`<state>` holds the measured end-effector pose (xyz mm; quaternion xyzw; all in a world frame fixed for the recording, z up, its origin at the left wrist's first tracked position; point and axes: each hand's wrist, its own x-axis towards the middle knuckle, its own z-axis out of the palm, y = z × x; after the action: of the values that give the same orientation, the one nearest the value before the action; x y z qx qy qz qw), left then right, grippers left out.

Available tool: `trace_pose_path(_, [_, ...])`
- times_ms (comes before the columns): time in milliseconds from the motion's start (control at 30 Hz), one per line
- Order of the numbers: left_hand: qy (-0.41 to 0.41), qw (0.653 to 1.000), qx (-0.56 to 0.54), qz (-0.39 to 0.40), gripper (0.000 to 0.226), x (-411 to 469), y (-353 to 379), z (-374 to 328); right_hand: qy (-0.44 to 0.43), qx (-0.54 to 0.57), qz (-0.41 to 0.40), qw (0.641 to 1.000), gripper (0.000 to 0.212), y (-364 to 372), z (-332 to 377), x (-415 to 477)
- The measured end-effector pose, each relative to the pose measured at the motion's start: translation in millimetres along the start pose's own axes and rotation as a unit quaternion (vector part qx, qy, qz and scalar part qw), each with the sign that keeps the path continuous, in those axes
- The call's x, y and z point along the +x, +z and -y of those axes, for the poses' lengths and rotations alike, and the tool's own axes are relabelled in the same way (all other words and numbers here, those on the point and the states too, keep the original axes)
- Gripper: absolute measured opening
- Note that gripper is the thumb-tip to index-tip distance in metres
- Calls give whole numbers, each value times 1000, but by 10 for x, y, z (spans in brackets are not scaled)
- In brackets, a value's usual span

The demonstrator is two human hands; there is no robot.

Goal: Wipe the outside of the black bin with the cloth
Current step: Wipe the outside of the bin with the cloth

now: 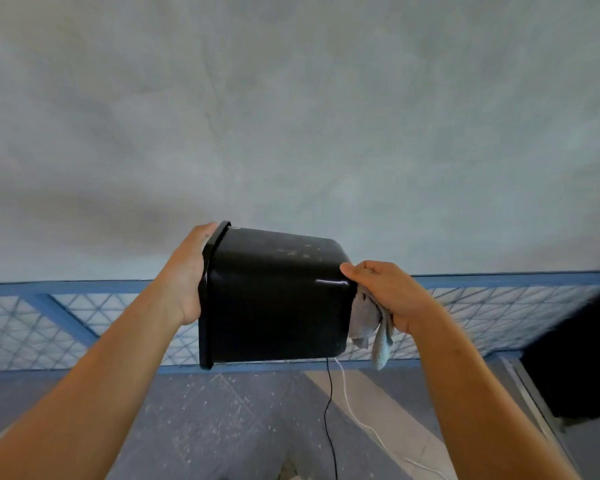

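The black bin [274,292] is held in the air on its side, its rim to the left and its base to the right. Pale smudges show on its upper side. My left hand [187,275] grips the rim, with the fingers hidden inside the opening. My right hand [388,292] holds a grey cloth [369,323] against the bin's base, thumb lying on the base's edge. Part of the cloth hangs loose below the hand.
A grey wall fills the upper view. Below it runs a blue-framed mesh panel [66,323]. A black cable [329,410] and a white cable [361,424] trail over the speckled grey floor. A dark object [582,358] stands at the right.
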<state>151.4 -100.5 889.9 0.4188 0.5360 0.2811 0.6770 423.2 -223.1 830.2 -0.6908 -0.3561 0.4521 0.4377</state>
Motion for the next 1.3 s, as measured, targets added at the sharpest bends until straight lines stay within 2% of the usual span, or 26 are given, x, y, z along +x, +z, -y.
trace_pose_path(67, [8, 1000, 4, -4, 43, 13, 8, 17, -12, -14, 5, 1000, 52, -24, -63, 16])
trace_pose_path(200, [16, 999, 26, 13, 30, 46, -60, 17, -20, -12, 19, 1000, 42, -115, -190, 10])
trace_pose_path(300, [11, 999, 27, 40, 27, 55, -67, 5, -31, -15, 23, 999, 44, -154, -300, 6])
trace_pose_path(367, [-1, 999, 17, 28, 44, 50, -9, 1, -44, -18, 33, 998, 42, -147, -360, 0])
trace_pose_path(400, [-5, 1000, 17, 23, 44, 36, 32, -13, -49, -27, 38, 998, 40, -140, -380, -1])
trace_pose_path(500, [-3, 999, 31, -13, 31, 36, 143, -22, -58, -48, 40, 996, 38, -129, -432, 7])
trace_pose_path(800, [10, 997, 74, -21, 61, -2, 345, 20, -39, -41, 32, 998, 67, -176, -377, -66])
trace_pose_path(900, [-49, 996, 54, -44, 82, 22, 373, 15, -18, 3, 25, 1000, 65, -183, -339, -91])
trace_pose_path(1000, [-76, 995, 39, -59, 91, 52, 342, 59, -2, 62, 36, 997, 46, -216, -350, -118])
trace_pose_path(1100, [-78, 994, 42, -68, 85, 64, 282, 130, -9, 67, 51, 996, 40, -259, -404, -151])
trace_pose_path(1200, [-62, 996, 56, -38, 77, 4, 212, 156, -38, 55, 43, 997, 41, -268, -452, -194])
trace_pose_path(1300, [-39, 999, 12, -20, 62, -82, 242, 148, -55, 62, 30, 996, 42, -226, -469, -235])
